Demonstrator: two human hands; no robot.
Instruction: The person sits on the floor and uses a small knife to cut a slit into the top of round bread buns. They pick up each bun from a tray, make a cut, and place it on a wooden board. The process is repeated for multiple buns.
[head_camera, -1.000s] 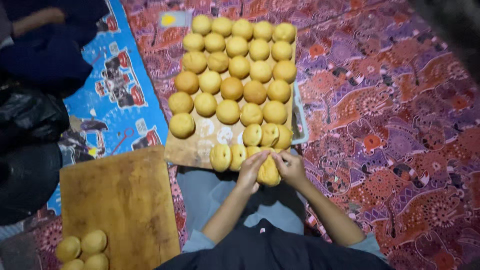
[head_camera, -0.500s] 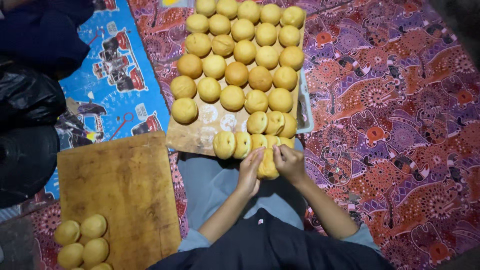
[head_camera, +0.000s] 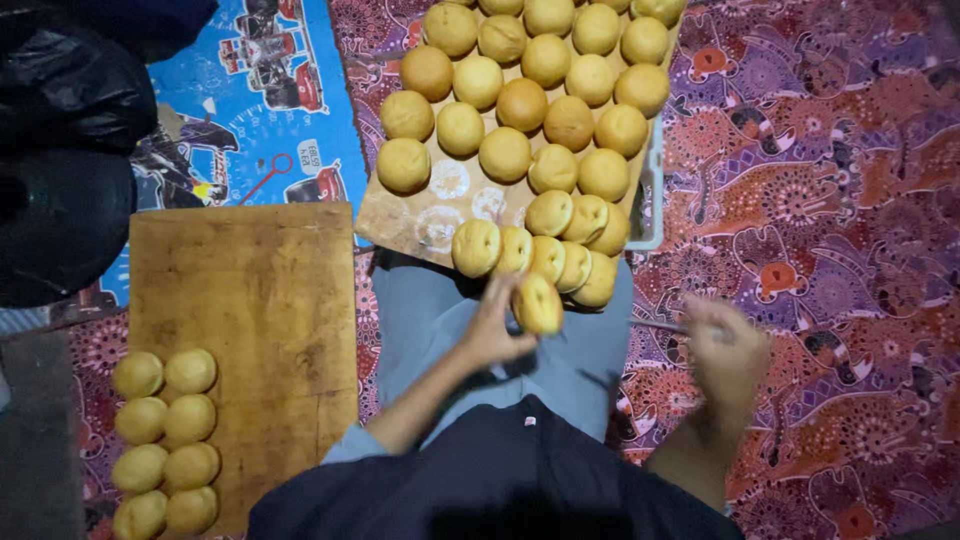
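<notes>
My left hand (head_camera: 497, 328) holds a round golden bun (head_camera: 538, 303) just below the near edge of a wooden tray (head_camera: 415, 220) that rests over my lap. Many more buns (head_camera: 505, 153) fill the tray, and several near its front edge (head_camera: 545, 250) lean on their sides. My right hand (head_camera: 725, 345) is off to the right above the patterned cloth, blurred, gripping a thin stick-like tool (head_camera: 655, 325) that points left toward the bun.
A second wooden board (head_camera: 245, 310) lies at my left with several paler buns (head_camera: 165, 440) on its near left part. Black bags (head_camera: 65, 150) sit at far left on a blue printed mat (head_camera: 260, 90). Red-purple patterned cloth (head_camera: 840, 230) covers the floor to the right.
Both hands were together on a bun at the tray's front edge. Now the right hand has pulled away to the right with the thin tool, and the left hand keeps the bun.
</notes>
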